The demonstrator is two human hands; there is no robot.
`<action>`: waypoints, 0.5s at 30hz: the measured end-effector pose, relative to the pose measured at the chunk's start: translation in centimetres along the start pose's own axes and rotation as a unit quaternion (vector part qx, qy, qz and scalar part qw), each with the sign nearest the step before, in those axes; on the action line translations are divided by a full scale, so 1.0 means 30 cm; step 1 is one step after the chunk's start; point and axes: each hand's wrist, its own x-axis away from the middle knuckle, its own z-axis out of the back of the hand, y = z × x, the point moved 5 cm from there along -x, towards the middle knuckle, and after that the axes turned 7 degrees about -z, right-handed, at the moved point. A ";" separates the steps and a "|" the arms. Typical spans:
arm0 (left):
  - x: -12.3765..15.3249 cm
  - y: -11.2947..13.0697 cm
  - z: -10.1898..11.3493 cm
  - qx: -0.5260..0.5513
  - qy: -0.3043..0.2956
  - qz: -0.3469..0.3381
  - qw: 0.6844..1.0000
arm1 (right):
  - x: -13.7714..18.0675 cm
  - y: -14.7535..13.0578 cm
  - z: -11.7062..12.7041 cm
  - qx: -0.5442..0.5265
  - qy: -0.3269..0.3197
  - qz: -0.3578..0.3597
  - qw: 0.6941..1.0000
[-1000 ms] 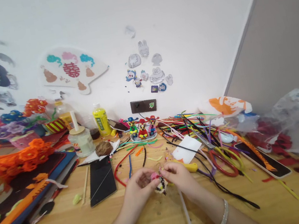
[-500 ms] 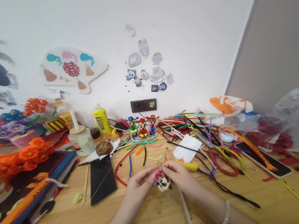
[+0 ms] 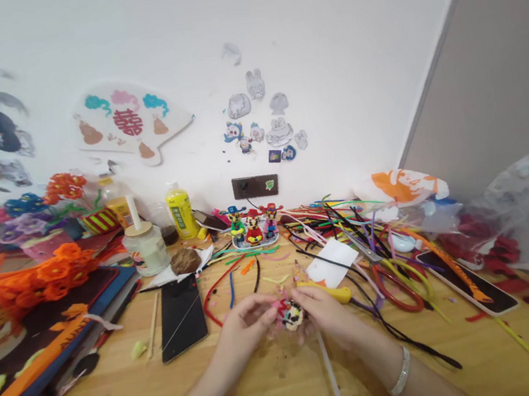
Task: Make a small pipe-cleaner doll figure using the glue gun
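Observation:
Between my two hands is a small clay figurine (image 3: 293, 316) with a pale face, dark markings and pink-red parts. My left hand (image 3: 250, 320) pinches its pink-red side with thumb and fingers. From the other side, my right hand (image 3: 320, 307) has its fingers closed on the figurine near the pale head. A yellow-handled tool (image 3: 334, 292) lies just behind my right hand. Under that wrist a thin whitish stick (image 3: 328, 366) rests on the wooden table (image 3: 257, 395).
Three finished-looking figurines (image 3: 252, 227) stand on a small dish by the wall. Pipe cleaners (image 3: 338, 213), red-handled scissors (image 3: 396, 287) and a phone (image 3: 469, 282) lie to the right. Left are a black tablet-like slab (image 3: 180, 317), a glass jar (image 3: 146, 248) and orange fuzzy flowers (image 3: 61, 269).
The figurine has been turned and raised slightly between my hands, its pale face now more to the right. My right fingers have shifted along its side.

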 end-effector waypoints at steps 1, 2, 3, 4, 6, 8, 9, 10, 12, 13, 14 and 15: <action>-0.001 0.006 -0.002 -0.013 -0.013 -0.013 1.000 | 0.002 -0.004 0.001 -0.004 0.003 0.000 1.000; -0.001 0.013 -0.003 -0.028 -0.022 -0.028 0.999 | 0.004 -0.009 0.001 -0.006 0.006 0.001 1.000; -0.001 0.021 -0.004 -0.046 -0.028 -0.045 0.998 | 0.005 -0.013 0.001 -0.006 0.007 0.003 1.000; 0.001 0.029 -0.003 -0.066 -0.031 -0.064 0.995 | 0.006 -0.016 0.000 -0.006 0.008 0.004 1.000; 0.004 0.045 -0.003 -0.114 -0.038 -0.103 0.987 | 0.006 -0.016 -0.002 -0.002 0.010 0.007 1.000; 0.009 0.059 -0.002 -0.167 -0.046 -0.143 0.974 | 0.004 -0.013 -0.003 0.001 0.018 0.014 1.000; 0.011 0.063 -0.001 -0.191 -0.051 -0.159 0.967 | 0.002 -0.011 -0.001 0.002 0.027 0.018 0.999; 0.013 0.066 0.000 -0.211 -0.056 -0.172 0.960 | 0.000 -0.008 0.000 0.004 0.036 0.021 0.999; 0.016 0.071 0.002 -0.243 -0.067 -0.189 0.949 | -0.006 -0.004 0.003 0.011 0.048 0.029 0.998; 0.017 0.072 0.003 -0.255 -0.072 -0.193 0.945 | -0.008 -0.003 0.004 0.017 0.051 0.032 0.998; 0.017 0.074 0.004 -0.263 -0.076 -0.195 0.942 | -0.011 -0.003 0.006 0.024 0.053 0.037 0.998; 0.018 0.076 0.003 -0.269 -0.078 -0.196 0.940 | -0.013 -0.005 0.008 0.032 0.056 0.042 0.997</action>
